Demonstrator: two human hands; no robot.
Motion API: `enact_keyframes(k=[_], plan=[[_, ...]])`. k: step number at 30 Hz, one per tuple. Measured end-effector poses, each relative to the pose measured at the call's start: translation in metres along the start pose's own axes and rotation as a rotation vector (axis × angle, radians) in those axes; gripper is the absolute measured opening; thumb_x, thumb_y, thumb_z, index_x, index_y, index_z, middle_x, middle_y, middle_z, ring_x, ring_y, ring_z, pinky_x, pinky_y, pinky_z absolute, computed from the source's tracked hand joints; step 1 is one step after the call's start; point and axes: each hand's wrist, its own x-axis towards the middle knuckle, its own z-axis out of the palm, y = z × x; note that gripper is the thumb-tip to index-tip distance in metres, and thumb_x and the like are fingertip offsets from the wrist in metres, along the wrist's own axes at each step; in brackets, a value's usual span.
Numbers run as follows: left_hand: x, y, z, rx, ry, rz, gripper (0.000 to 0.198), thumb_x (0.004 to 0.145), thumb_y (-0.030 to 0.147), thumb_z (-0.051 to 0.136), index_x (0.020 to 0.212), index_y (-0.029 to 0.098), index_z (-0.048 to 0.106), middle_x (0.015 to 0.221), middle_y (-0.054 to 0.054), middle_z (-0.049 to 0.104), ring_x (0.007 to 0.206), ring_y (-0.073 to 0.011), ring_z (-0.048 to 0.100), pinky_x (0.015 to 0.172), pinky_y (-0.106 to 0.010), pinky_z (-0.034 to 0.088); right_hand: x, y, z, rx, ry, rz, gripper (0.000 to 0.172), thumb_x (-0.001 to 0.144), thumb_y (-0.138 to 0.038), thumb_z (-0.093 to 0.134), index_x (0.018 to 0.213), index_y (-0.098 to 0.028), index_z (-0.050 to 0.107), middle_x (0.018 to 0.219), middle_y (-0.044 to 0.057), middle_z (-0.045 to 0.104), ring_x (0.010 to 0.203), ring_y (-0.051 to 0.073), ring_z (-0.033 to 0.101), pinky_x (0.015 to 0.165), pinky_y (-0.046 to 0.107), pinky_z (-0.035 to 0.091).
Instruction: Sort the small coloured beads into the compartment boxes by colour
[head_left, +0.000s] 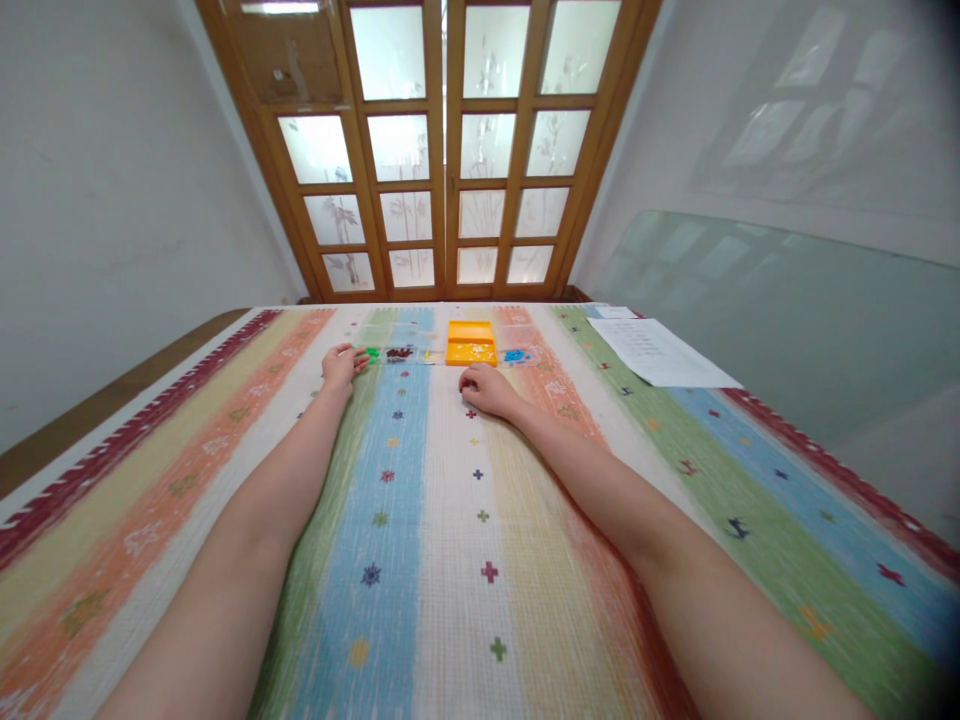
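Spilling of green pcs [372, 354] at approx 9 o'clock of yellow box [470, 332] could be caused by a bump from L hand [343, 366], held loosely open; R hand [484, 388], at box's 6, is curled, contents unclear.

Toward the table's far edge, the lidded box [470, 331] is sitting on the tablecloth [457, 500], small pieces [480, 355] lying in its near half! Three bead-like batches [399, 353] are lining up leftward, another [517, 356] is lying rightward. The left hand [343, 366] is flanking the leftmost; the right hand [484, 388] is occupying the box's near side. Paper sheets [660, 352] are lying farther right, glazed doors [446, 180] standing behind.
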Motion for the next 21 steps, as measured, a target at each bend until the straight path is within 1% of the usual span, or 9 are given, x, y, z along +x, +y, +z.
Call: enact_keyframes(k=[2, 5, 8, 9, 11, 14, 16, 18, 21], plan=[[-0.001, -0.001, 0.002, 0.023, -0.023, -0.009, 0.04, 0.082, 0.009, 0.063, 0.119, 0.019, 0.054, 0.098, -0.008, 0.077, 0.071, -0.0142, 0.074, 0.065, -0.024, 0.058, -0.001, -0.001, -0.003, -0.037, -0.021, -0.012, 0.011, 0.085, -0.014, 0.067, 0.092, -0.018, 0.075, 0.097, 0.008, 0.07, 0.096, 0.023, 0.061, 0.087, 0.031, 0.045], [-0.008, -0.003, 0.011, 0.112, -0.052, 0.042, 0.051, 0.082, 0.011, 0.063, 0.131, 0.019, 0.054, 0.103, -0.009, 0.077, 0.073, -0.0145, 0.074, 0.065, -0.023, 0.057, -0.002, 0.0, -0.006, -0.033, -0.053, -0.034, 0.01, 0.087, -0.015, 0.069, 0.094, -0.018, 0.075, 0.101, 0.008, 0.069, 0.099, 0.023, 0.061, 0.091, 0.032, 0.045], [-0.023, -0.006, 0.022, 0.254, -0.129, 0.148, 0.042, 0.083, 0.017, 0.063, 0.125, 0.018, 0.062, 0.104, -0.009, 0.077, 0.073, -0.0136, 0.071, 0.066, -0.023, 0.055, -0.002, 0.003, -0.005, 0.011, -0.054, -0.065, 0.009, 0.09, -0.015, 0.068, 0.094, -0.019, 0.075, 0.101, 0.008, 0.069, 0.1, 0.022, 0.061, 0.091, 0.032, 0.045], [-0.03, -0.007, 0.027, 0.315, -0.189, 0.186, 0.035, 0.084, 0.019, 0.063, 0.119, 0.017, 0.066, 0.102, -0.008, 0.077, 0.073, -0.0137, 0.07, 0.067, -0.024, 0.055, -0.002, 0.004, -0.004, 0.028, -0.049, -0.073, 0.009, 0.091, -0.015, 0.067, 0.093, -0.019, 0.075, 0.1, 0.008, 0.07, 0.099, 0.022, 0.061, 0.09, 0.032, 0.045], [-0.047, -0.009, 0.037, 0.436, -0.376, 0.245, 0.023, 0.085, 0.022, 0.062, 0.105, 0.017, 0.071, 0.096, -0.008, 0.077, 0.073, -0.0154, 0.07, 0.07, -0.026, 0.055, -0.001, 0.003, -0.003, 0.064, -0.033, -0.074, 0.008, 0.092, -0.016, 0.068, 0.093, -0.02, 0.075, 0.098, 0.007, 0.07, 0.097, 0.022, 0.062, 0.087, 0.032, 0.045], [-0.077, -0.011, 0.055, 0.627, -0.628, 0.39, 0.019, 0.085, 0.025, 0.063, 0.098, 0.019, 0.076, 0.089, -0.006, 0.077, 0.075, -0.0175, 0.07, 0.076, -0.029, 0.054, 0.0, -0.001, -0.002, 0.107, 0.026, -0.048, 0.007, 0.094, -0.018, 0.068, 0.094, -0.02, 0.075, 0.098, 0.006, 0.072, 0.096, 0.022, 0.062, 0.087, 0.033, 0.045], [-0.095, -0.011, 0.065, 0.691, -0.712, 0.44, 0.018, 0.086, 0.029, 0.064, 0.095, 0.02, 0.078, 0.088, -0.005, 0.078, 0.076, -0.0186, 0.069, 0.075, -0.03, 0.053, 0.0, -0.004, -0.003, 0.127, 0.067, -0.047, 0.007, 0.094, -0.019, 0.067, 0.095, -0.02, 0.074, 0.098, 0.006, 0.072, 0.096, 0.022, 0.062, 0.088, 0.034, 0.045], [-0.109, -0.012, 0.072, 0.69, -0.782, 0.449, 0.022, 0.09, 0.034, 0.063, 0.095, 0.02, 0.078, 0.088, -0.005, 0.078, 0.077, -0.0187, 0.069, 0.073, -0.03, 0.053, 0.0, -0.008, -0.004, 0.146, 0.089, -0.065, 0.007, 0.095, -0.02, 0.067, 0.096, -0.021, 0.074, 0.097, 0.006, 0.072, 0.097, 0.022, 0.062, 0.09, 0.034, 0.045], [-0.12, -0.013, 0.076, 0.681, -0.823, 0.463, 0.025, 0.092, 0.037, 0.061, 0.094, 0.019, 0.078, 0.084, -0.005, 0.076, 0.073, -0.0179, 0.067, 0.072, -0.03, 0.052, 0.0, -0.011, -0.005, 0.182, 0.105, -0.082, 0.006, 0.096, -0.022, 0.068, 0.094, -0.021, 0.072, 0.097, 0.006, 0.072, 0.096, 0.022, 0.061, 0.089, 0.033, 0.044]])
